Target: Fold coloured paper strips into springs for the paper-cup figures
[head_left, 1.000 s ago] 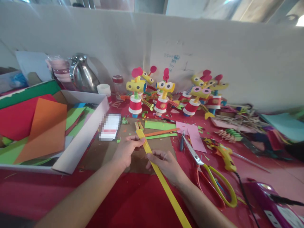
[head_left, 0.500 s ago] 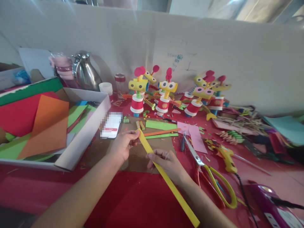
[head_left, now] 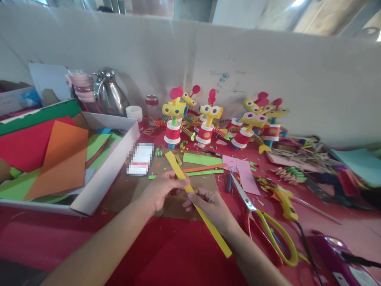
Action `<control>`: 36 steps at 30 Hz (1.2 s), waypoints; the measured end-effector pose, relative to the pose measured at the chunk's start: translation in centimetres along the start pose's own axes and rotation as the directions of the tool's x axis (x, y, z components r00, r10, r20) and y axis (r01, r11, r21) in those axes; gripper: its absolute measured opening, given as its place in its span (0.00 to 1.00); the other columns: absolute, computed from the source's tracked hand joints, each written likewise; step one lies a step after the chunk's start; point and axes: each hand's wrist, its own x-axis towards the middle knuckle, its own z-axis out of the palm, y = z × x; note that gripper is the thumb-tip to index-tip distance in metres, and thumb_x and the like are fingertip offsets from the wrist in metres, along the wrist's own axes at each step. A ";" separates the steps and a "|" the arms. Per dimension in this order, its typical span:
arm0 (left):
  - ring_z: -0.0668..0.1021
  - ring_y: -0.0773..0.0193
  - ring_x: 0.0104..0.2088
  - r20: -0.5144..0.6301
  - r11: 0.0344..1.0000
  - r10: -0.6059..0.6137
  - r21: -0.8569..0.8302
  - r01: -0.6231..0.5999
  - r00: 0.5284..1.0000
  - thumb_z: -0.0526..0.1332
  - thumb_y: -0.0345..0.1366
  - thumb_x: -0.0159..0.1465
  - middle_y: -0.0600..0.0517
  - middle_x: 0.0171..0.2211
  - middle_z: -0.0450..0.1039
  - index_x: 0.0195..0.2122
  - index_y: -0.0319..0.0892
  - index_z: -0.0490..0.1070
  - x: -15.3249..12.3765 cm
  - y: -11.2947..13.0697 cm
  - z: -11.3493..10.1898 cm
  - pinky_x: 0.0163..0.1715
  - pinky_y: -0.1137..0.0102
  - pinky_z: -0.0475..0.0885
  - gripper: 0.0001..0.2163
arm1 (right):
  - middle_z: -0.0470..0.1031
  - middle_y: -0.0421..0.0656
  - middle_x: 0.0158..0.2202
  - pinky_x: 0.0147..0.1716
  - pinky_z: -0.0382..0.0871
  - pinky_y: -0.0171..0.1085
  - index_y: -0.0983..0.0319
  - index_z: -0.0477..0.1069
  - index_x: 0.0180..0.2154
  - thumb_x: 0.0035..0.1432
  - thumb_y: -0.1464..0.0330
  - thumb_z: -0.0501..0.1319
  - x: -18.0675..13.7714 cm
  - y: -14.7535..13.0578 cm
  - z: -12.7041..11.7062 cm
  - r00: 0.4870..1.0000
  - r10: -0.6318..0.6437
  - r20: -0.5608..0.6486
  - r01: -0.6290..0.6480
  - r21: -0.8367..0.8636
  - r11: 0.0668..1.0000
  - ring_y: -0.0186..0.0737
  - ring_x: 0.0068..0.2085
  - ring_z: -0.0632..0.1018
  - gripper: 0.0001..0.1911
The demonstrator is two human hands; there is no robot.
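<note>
My two hands meet on a yellow strip [head_left: 210,225] above a brown board [head_left: 131,197] at a red table [head_left: 178,254]. My left hand [head_left: 162,190] pinches it above the middle, thumb on top; my right hand [head_left: 210,204], just beside and lower, grips it between thumb and curled fingers. The strip slants across the gap between my hands, its upper end standing clear past my left thumb, its lower end beneath my right hand, near my right forearm.

Behind the strip's upper end lie a folded spring [head_left: 177,159], a green card [head_left: 202,159] and an orange strip [head_left: 205,167]; a thin green strip [head_left: 208,172] runs below them, partly hidden by my hold. The scissors [head_left: 245,196] lie at my right, blades toward the pink paper [head_left: 249,180], handles close to my forearm and crowding that side. Farther right are the yellow glue gun [head_left: 285,202] and a purple device [head_left: 342,254].

At left, a phone [head_left: 141,159], its screen blurred, lies by the board's edge, near a white box [head_left: 104,174] of coloured paper. Across the back, red-and-white cup figures [head_left: 205,134] stand near the wall [head_left: 125,47], right of a steel jug [head_left: 110,95] and a jar [head_left: 151,106].
</note>
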 end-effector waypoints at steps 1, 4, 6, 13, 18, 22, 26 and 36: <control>0.70 0.71 0.23 0.014 1.000 -0.005 0.031 0.005 1.000 0.74 0.35 0.43 0.52 0.24 0.74 0.27 0.39 0.77 -0.2 -0.3 0.3 0.27 0.72 0.63 0.11 | 0.79 0.41 0.24 0.32 0.70 0.34 0.63 0.74 0.28 0.49 0.53 0.66 0.1 0.0 0.0 1.000 -0.009 -0.005 0.009 0.009 1.000 0.34 0.26 0.78 0.18; 0.71 0.69 0.23 -0.019 0.997 0.022 0.068 -0.021 1.000 0.73 0.35 0.44 0.52 0.21 0.72 0.22 0.39 0.76 -0.2 -0.9 0.6 0.29 0.70 0.64 0.08 | 0.78 0.40 0.25 0.34 0.70 0.35 0.62 0.74 0.28 0.46 0.54 0.68 0.2 0.3 0.0 1.000 -0.008 -0.022 0.009 0.033 0.999 0.35 0.28 0.78 0.18; 0.71 0.69 0.23 -0.071 0.998 0.056 0.044 -0.052 0.996 0.73 0.35 0.44 0.52 0.22 0.73 0.23 0.39 0.76 0.2 -0.8 0.2 0.28 0.70 0.62 0.08 | 0.79 0.41 0.26 0.31 0.70 0.34 0.62 0.73 0.27 0.46 0.54 0.69 0.2 0.7 0.1 0.999 0.030 -0.041 -0.030 0.022 0.999 0.35 0.28 0.78 0.17; 0.72 0.69 0.24 -0.188 0.987 0.117 -0.085 -0.135 0.975 0.73 0.39 0.43 0.52 0.22 0.72 0.20 0.39 0.73 1.2 0.1 -1.1 0.26 0.71 0.58 0.11 | 0.79 0.44 0.30 0.27 0.68 0.33 0.63 0.74 0.33 0.52 0.52 0.63 0.2 0.9 0.2 0.999 0.048 0.023 -0.047 -0.027 0.999 0.34 0.28 0.77 0.20; 0.65 0.73 0.21 -0.214 0.977 0.172 -0.084 -0.194 0.962 0.73 0.38 0.44 0.56 0.19 0.67 0.20 0.39 0.72 1.4 0.0 -1.3 0.25 0.71 0.56 0.12 | 0.80 0.46 0.31 0.28 0.68 0.35 0.64 0.74 0.34 0.51 0.53 0.64 -0.8 0.4 1.0 0.983 0.120 0.138 -0.115 -0.046 0.992 0.35 0.25 0.78 0.20; 0.68 0.71 0.23 -0.185 0.975 0.213 -0.018 -0.220 0.959 0.72 0.36 0.45 0.56 0.23 0.69 0.29 0.40 0.71 1.4 -0.1 -0.8 0.27 0.72 0.58 0.13 | 0.78 0.45 0.23 0.22 0.65 0.31 0.65 0.72 0.29 0.49 0.47 0.63 -3.5 1.5 3.9 0.956 0.246 0.160 -0.254 0.033 0.967 0.34 0.22 0.77 0.25; 0.72 0.67 0.28 -0.030 0.961 0.250 0.128 -0.244 0.968 0.68 0.35 0.51 0.57 0.23 0.70 0.38 0.44 0.67 0.4 -0.8 0.7 0.31 0.72 0.63 0.14 | 0.79 0.46 0.26 0.20 0.68 0.31 0.65 0.71 0.30 0.41 0.45 0.67 -6.0 3.2 7.9 0.945 0.324 0.045 -0.322 0.304 0.897 0.34 0.21 0.77 0.29; 0.71 0.63 0.29 0.323 0.610 0.204 0.697 -0.378 0.924 0.66 0.30 0.47 0.51 0.34 0.72 0.34 0.46 0.77 -0.2 -1.8 0.6 0.28 0.71 0.65 0.12 | 0.76 0.40 0.31 0.44 0.73 0.37 0.62 0.72 0.30 0.45 0.71 0.68 -2.8 2.4 9.4 0.954 0.265 -0.139 -0.057 0.786 0.615 0.35 0.34 0.78 0.08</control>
